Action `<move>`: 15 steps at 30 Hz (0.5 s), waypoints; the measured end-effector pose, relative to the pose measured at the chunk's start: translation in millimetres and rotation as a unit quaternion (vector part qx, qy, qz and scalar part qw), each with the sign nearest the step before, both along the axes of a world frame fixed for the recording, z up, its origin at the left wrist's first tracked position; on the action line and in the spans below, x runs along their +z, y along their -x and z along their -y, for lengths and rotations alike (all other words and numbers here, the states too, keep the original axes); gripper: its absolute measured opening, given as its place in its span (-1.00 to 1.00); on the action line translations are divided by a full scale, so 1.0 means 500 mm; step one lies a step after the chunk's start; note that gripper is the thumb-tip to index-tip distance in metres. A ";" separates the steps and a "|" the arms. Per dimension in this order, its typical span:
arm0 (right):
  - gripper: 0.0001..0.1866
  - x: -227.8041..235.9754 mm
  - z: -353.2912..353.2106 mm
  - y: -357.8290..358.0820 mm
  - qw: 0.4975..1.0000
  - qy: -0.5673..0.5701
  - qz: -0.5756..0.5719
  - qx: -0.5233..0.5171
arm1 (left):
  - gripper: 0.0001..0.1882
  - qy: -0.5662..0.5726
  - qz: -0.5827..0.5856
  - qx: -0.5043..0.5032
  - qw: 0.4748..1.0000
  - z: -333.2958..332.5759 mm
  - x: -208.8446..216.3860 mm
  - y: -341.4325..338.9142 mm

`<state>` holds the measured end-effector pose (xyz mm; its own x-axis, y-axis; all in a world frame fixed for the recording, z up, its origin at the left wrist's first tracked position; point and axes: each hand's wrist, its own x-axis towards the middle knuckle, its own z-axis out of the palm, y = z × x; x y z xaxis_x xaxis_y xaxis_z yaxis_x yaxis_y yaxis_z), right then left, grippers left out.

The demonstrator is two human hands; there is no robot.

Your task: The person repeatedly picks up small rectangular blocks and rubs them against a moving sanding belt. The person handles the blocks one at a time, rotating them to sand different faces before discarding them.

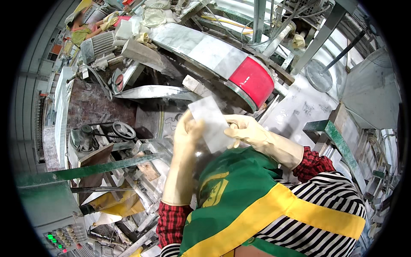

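Note:
A pale grey-white rectangular stone tile [210, 124] is held up in front of my chest, tilted, with a smooth, shiny face. My right hand [246, 130], in a cream rubber glove, pinches the tile's right edge between thumb and fingers. On the opposite edge is my left hand [187, 130], gloved the same way. Its fingers curl in against the tile and are somewhat blurred by motion. Just beyond the tile runs a conveyor belt carrying pale slabs [195, 45], curving round a red roller [252, 81] at its near end.
A green metal bar [111, 167] crosses at left, above a control box with lit green buttons [53, 240]. A handwheel [123, 129] and a motor [96, 46] stand among dusty machinery. Another green frame [334, 137] is at right. Another gloved person [83, 32] is at far left.

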<state>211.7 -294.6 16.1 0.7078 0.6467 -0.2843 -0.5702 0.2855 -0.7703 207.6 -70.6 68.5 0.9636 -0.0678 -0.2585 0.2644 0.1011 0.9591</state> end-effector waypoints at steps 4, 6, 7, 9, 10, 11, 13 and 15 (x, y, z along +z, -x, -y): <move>-0.41 0.031 0.004 0.010 0.999 0.021 -0.031 -0.004 | -0.24 -0.060 0.015 0.114 0.992 -0.008 -0.050 -0.057; -0.42 -0.005 -0.004 0.010 0.999 0.006 -0.028 -0.045 | -0.24 -0.049 0.010 0.106 0.993 -0.009 -0.071 -0.070; -0.43 -0.015 -0.008 0.006 0.997 0.003 -0.027 -0.070 | -0.24 -0.035 -0.004 0.068 0.997 -0.005 -0.073 -0.063; -0.45 -0.053 -0.015 -0.012 0.989 0.017 -0.003 -0.144 | -0.23 0.008 -0.055 -0.039 0.998 0.012 -0.066 -0.043; -0.45 -0.082 -0.016 -0.027 0.982 0.013 0.016 -0.188 | -0.20 0.052 -0.088 -0.095 0.990 0.029 -0.056 -0.024; -0.45 -0.112 -0.017 -0.044 0.972 0.008 0.036 -0.231 | -0.21 0.014 -0.095 -0.097 0.991 0.038 -0.061 0.006; -0.44 -0.095 -0.013 -0.079 0.946 0.071 0.056 -0.311 | -0.21 -0.029 -0.130 -0.118 0.984 0.040 -0.062 0.041; -0.42 -0.123 -0.008 -0.123 0.914 0.104 0.060 -0.389 | -0.24 -0.035 -0.150 -0.094 0.984 0.024 -0.094 0.053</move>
<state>273.4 -290.5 -45.4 0.9643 -0.1235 -0.2341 -0.1655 0.4086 -0.8976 181.0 -82.5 21.6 0.8148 -0.2098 -0.5404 0.5451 -0.0400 0.8374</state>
